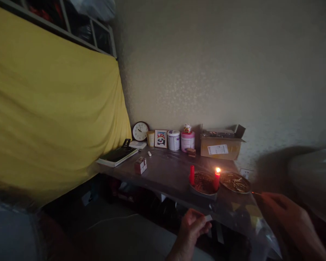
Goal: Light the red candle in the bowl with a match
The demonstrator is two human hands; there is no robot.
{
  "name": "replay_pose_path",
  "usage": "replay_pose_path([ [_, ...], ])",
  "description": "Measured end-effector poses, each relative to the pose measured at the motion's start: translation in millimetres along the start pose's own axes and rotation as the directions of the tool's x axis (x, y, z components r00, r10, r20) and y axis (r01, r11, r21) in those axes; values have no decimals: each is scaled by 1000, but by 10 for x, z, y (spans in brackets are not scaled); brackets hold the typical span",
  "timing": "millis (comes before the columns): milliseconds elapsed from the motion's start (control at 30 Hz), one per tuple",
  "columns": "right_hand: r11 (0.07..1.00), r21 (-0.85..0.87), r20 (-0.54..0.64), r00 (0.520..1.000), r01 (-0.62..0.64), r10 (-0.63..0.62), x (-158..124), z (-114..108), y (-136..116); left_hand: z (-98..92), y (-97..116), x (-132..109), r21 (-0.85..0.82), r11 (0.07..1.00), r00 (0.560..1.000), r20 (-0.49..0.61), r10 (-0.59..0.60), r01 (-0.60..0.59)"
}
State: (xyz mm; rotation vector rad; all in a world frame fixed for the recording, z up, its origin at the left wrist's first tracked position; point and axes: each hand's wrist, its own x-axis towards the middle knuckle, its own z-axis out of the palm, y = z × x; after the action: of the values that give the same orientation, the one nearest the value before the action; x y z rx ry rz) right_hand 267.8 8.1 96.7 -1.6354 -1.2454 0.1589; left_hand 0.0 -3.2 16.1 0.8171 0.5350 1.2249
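My left hand (193, 229), at the table's front edge, is closed on a small matchbox (208, 218); only its pale end shows past the fingers. Off the table's right side, my right hand (285, 210) pinches a thin match (256, 193) whose tip looks reddish. A lit red candle (216, 180) and an unlit red candle (192, 175) stand upright at either side of a round dish (203, 193) filled with dark brown bits. Beside it, a second round dish (250, 187) holds several matchsticks, close to the match in my right hand.
The dark table (163, 170) bears a small box stack (140, 165), a book (116, 157), a clock (140, 131), a panda picture (161, 139), two tins (174, 140) and a cardboard box (220, 148). A yellow cloth (54, 98) hangs at the left.
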Motion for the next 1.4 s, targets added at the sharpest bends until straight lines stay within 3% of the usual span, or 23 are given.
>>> replay_pose_path([
  [67,989,52,16,990,-140,139,13,70,66,-6,1,-5,18,1000,1000,3,-12,12],
  [200,965,199,6,985,-170,172,50,263,219,-16,5,-18,41,999,1000,11,-28,27],
  [400,994,34,-31,994,-100,101,215,484,391,-44,-12,-7,52,996,996,37,-77,75],
  [700,987,-156,-53,998,-48,40,536,871,316,-57,1,16,74,992,993,33,-109,107],
  [833,984,-177,-55,998,-35,25,520,841,322,-58,15,12,84,989,992,27,-121,118],
  [933,988,-151,7,999,38,-38,372,665,238,-56,10,9,82,989,992,19,-124,122],
  [1033,989,-111,151,985,101,-84,69,475,3,-39,5,1,129,983,991,25,-134,130],
  [1100,993,-42,350,932,114,-92,-215,403,-198,-19,10,-12,198,972,989,36,-140,131],
  [1167,991,51,476,870,122,-132,-525,393,-366,1,21,-28,281,953,991,36,-128,113],
  [1233,984,149,557,814,99,-166,-801,432,-458,19,31,-40,365,928,995,30,-95,78],
  [1400,978,206,638,754,25,-154,-1116,561,-390,29,16,-50,435,900,997,53,-47,19],
])
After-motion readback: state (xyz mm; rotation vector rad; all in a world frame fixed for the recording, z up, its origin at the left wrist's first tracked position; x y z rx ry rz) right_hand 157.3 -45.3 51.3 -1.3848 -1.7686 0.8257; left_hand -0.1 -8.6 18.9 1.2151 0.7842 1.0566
